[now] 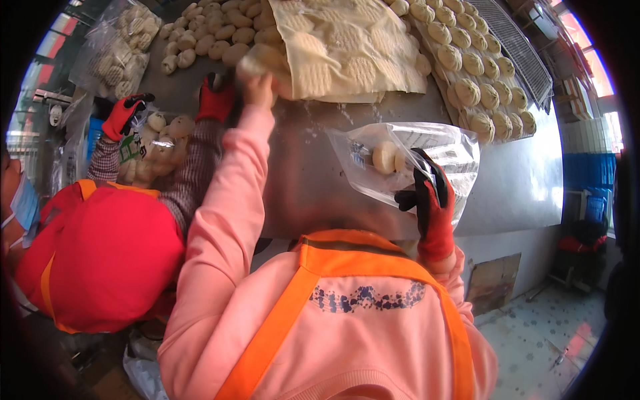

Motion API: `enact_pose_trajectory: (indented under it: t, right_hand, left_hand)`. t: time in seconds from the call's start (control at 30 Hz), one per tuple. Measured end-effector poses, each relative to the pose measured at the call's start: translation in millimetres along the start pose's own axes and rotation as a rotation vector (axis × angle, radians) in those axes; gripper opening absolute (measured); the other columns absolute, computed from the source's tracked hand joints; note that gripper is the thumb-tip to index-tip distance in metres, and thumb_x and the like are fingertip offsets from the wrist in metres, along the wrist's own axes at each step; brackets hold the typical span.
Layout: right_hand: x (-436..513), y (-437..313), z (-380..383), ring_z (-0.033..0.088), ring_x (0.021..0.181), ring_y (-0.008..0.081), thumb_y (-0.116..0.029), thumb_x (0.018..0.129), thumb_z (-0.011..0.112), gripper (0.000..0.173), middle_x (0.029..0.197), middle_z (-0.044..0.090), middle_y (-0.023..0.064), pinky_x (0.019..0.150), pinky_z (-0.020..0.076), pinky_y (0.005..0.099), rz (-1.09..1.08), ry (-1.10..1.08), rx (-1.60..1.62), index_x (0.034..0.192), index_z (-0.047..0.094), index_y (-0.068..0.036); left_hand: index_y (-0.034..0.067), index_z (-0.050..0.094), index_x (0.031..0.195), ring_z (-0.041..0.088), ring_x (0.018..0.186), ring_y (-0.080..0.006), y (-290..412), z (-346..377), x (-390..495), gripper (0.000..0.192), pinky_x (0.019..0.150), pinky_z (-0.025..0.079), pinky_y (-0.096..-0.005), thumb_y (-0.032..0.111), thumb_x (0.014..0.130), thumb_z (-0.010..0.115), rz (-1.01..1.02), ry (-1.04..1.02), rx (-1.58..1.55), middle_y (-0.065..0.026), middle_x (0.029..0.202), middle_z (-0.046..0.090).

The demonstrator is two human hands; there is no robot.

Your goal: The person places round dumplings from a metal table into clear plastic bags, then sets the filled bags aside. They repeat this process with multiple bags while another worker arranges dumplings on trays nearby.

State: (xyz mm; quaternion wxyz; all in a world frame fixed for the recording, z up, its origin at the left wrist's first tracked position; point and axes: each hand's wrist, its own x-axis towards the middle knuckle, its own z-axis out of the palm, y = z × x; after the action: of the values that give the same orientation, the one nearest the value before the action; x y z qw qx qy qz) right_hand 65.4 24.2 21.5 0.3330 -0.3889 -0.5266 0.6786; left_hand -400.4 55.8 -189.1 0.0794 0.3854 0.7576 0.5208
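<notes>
My left hand [258,89], blurred and ungloved, reaches to the left edge of a pale cloth [350,50] spread over buns. A blurred pale bun [264,60] is at its fingers and seems to move with them. My right hand [432,200], in a red and black glove, grips the side of a clear plastic bag [455,150] on the metal table. Inside this bag lie a round bun [385,157] and part of another. Loose plain buns [225,32] are heaped left of the cloth.
At my left, a co-worker in a red cap [105,255] has gloved hands by a bag of buns [160,150]. Another bag of buns [122,55] lies at the back left. Pleated buns [467,92] stand in rows at the right, beside a wire rack [520,45]. The metal table's [515,200] front edge is near my body.
</notes>
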Motion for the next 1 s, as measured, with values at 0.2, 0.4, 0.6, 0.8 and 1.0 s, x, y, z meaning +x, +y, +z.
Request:
enact_pose_trajectory:
  t: [0.2,0.4,0.6,0.8,1.0]
  right_hand:
    - [0.0,-0.4,-1.8,0.061,0.063,0.0135,-0.019,0.096,0.054,0.043,0.095,0.062,0.0061,0.053,0.0472,0.0241,-0.013,0.005,-0.043,0.134,0.048,0.001]
    - [-0.9,-0.5,-2.8,0.061,0.061,0.0118,-0.022,0.097,0.054,0.042,0.085,0.062,0.0055,0.052,0.0461,0.023,0.002,0.005,-0.093,0.133,0.049,0.0]
    - [0.2,0.2,0.8,0.06,0.059,0.0115,-0.023,0.098,0.054,0.041,0.085,0.063,0.0051,0.052,0.0459,0.0228,-0.021,0.0,-0.081,0.132,0.05,0.0]
    - [-7.8,-2.1,-6.5,0.062,0.06,0.0142,-0.02,0.098,0.053,0.039,0.089,0.062,0.0062,0.052,0.048,0.0246,0.004,0.01,0.022,0.132,0.051,-0.001]
    - [-5.3,0.6,-7.2,0.063,0.061,0.0153,-0.017,0.098,0.052,0.037,0.092,0.061,0.0058,0.051,0.0479,0.025,0.06,0.044,0.06,0.131,0.05,-0.001]
  left_hand:
    - [0.002,0.069,0.094,0.059,0.078,-0.0111,24.2,15.6,68.6,0.02,0.073,0.046,-0.0257,0.02,0.091,0.06,-0.072,-0.241,-0.28,-0.0021,0.085,0.067]
    - [0.004,0.069,0.096,0.061,0.083,-0.0127,9.4,-24.8,16.7,0.016,0.078,0.047,-0.0251,0.012,0.085,0.06,-0.152,-0.12,-0.447,-0.0048,0.087,0.068]
    - [0.01,0.06,0.109,0.057,0.109,-0.0349,20.8,-13.5,-45.5,0.05,0.095,0.044,-0.0455,0.022,0.064,0.079,0.189,-0.035,0.549,-0.0156,0.113,0.061]
    - [0.006,0.049,0.121,0.057,0.106,-0.0358,0.4,5.1,-46.4,0.075,0.089,0.045,-0.0483,0.034,0.061,0.082,0.005,-0.164,0.716,-0.0179,0.116,0.058]
    - [0.009,0.05,0.12,0.062,0.097,-0.0319,50.1,0.0,-92.8,0.06,0.068,0.055,-0.0446,0.03,0.069,0.074,-0.595,-0.069,-0.348,-0.0114,0.115,0.059]
